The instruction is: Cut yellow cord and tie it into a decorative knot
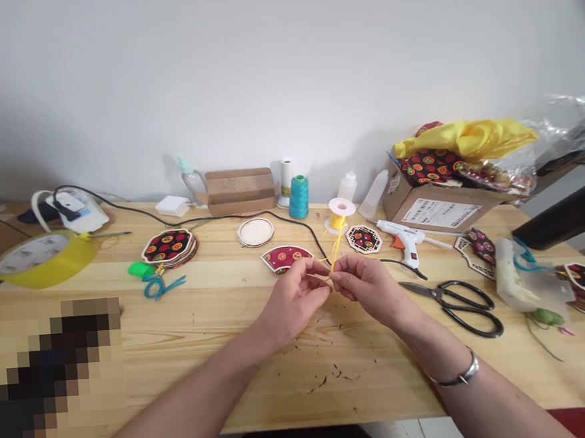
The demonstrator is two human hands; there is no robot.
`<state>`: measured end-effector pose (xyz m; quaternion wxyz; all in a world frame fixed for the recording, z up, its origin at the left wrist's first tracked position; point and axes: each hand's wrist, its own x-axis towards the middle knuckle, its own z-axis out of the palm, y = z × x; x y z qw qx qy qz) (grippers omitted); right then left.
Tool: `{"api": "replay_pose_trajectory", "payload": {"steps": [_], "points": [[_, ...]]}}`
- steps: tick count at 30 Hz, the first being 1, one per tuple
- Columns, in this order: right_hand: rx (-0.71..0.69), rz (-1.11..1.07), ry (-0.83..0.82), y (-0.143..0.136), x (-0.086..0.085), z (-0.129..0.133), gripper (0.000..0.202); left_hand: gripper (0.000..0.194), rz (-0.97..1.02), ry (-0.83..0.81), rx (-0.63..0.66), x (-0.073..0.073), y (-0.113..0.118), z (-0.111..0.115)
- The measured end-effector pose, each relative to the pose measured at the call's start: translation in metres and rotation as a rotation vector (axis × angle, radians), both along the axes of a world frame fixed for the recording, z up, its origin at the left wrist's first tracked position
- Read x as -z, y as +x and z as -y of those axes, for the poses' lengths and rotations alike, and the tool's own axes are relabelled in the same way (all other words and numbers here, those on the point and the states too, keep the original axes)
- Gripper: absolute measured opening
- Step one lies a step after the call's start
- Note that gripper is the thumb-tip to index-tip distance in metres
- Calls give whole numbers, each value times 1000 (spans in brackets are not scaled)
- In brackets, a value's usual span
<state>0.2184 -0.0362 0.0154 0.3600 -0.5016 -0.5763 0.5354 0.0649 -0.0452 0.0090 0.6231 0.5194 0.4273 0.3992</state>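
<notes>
My left hand (pixel 302 295) and my right hand (pixel 364 284) meet above the middle of the table, fingers pinched on a thin yellow cord (pixel 336 248). The cord runs up from between my fingertips to a white spool (pixel 342 207) wound with yellow. Just behind my left hand lies a red fan-shaped patch (pixel 285 256) with a pale border. An octagonal dark patterned patch (pixel 364 239) rests behind my right hand. The exact shape of the cord between the fingertips is too small to tell.
Black scissors (pixel 466 307) and a glue gun (pixel 404 236) lie right, before a full cardboard box (pixel 436 202). A teal thread cone (pixel 298 197) stands behind. Left are stacked patches (pixel 169 247), blue small scissors (pixel 162 287) and yellow tape (pixel 42 258). A black cable crosses the table.
</notes>
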Motion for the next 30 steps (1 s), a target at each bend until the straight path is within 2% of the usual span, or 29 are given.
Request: {"api": "replay_pose_trajectory", "payload": {"steps": [3, 8, 12, 22, 30], "points": [[0, 26, 15, 0, 2, 0, 12, 22, -92, 21, 30, 4, -1, 0], [-2, 65, 29, 2, 7, -1, 16, 21, -116, 96, 43, 7, -4, -2], [-1, 53, 19, 2, 9, -2, 19, 20, -159, 46, 32, 7, -5, -4], [-35, -232, -195, 2, 6, -3, 29, 17, 168, -177, 86, 14, -7, -8], [-93, -324, -262, 6, 3, -2, 26, 13, 225, -199, 133, 11, -9, -8]]}}
